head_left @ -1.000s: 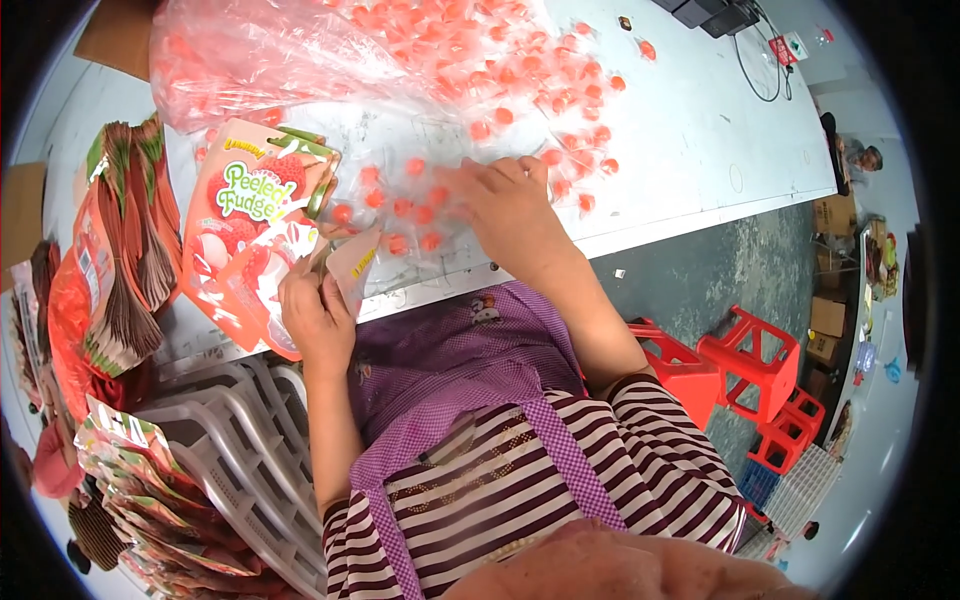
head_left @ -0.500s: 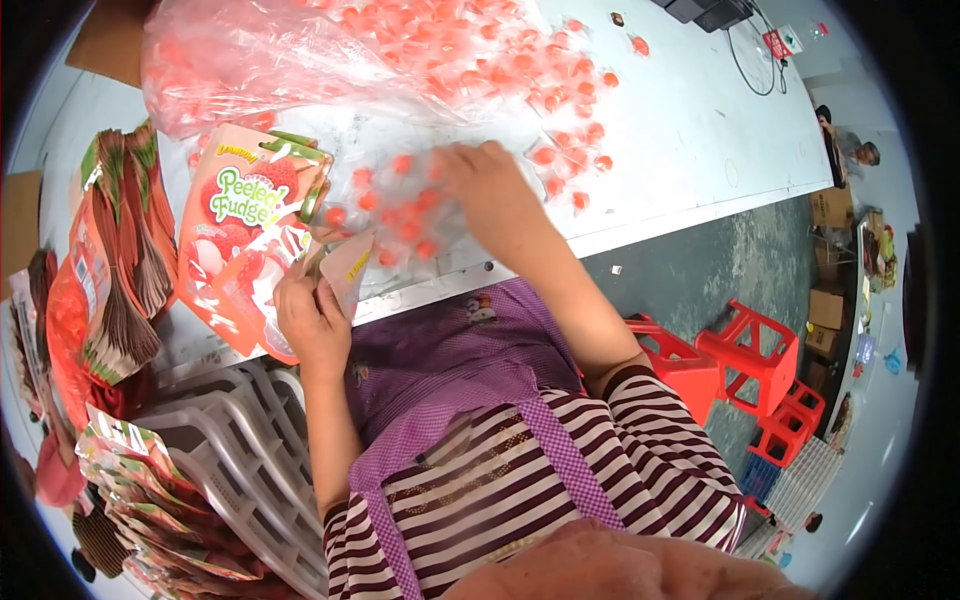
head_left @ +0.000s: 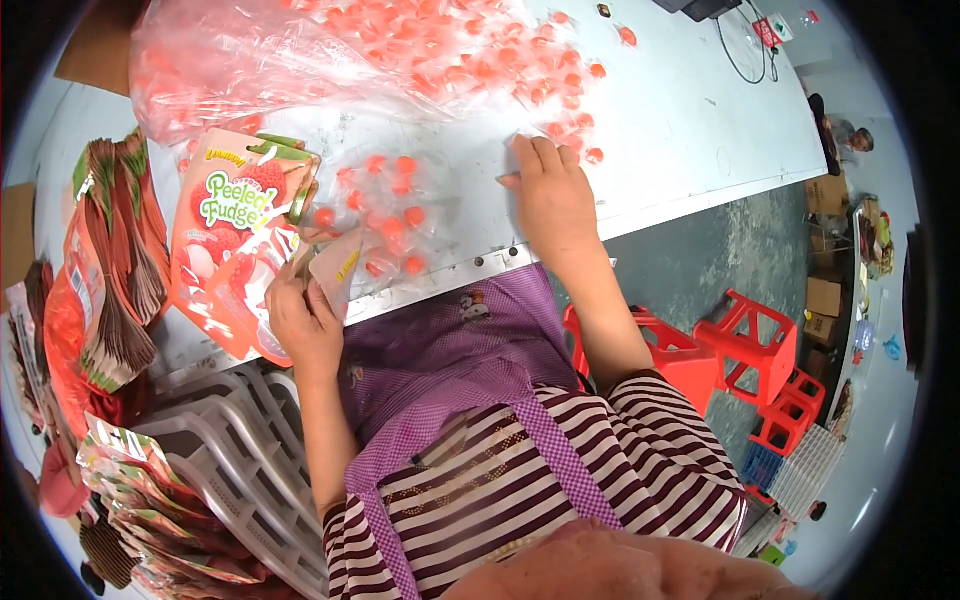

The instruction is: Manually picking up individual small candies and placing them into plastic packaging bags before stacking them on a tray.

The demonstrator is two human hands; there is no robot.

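Note:
My left hand (head_left: 305, 322) pinches the lower edge of a pink candy pouch (head_left: 345, 262) that lies over other pouches at the table's near edge. Right beside it is a small heap of clear-wrapped red candies (head_left: 392, 228). My right hand (head_left: 557, 205) lies palm down on the table further right, thumb apart and fingers stretched toward some loose wrapped candies (head_left: 583, 122). Its palm and whatever is under it are hidden. A flat printed pouch (head_left: 205, 205) rests on the table, left of the pouch I hold.
A big clear plastic bag (head_left: 250, 65) spills many red candies across the white table (head_left: 690, 130). Bundled pouches (head_left: 120, 250) stand at the left. Grey plastic baskets (head_left: 235, 440) and more pouches (head_left: 170, 500) sit below the near edge. Red stools (head_left: 750, 345) stand on the floor at right.
My right hand has moved right, from above the small candy heap to the loose candies at the table's edge. My left hand has stayed at the pouch.

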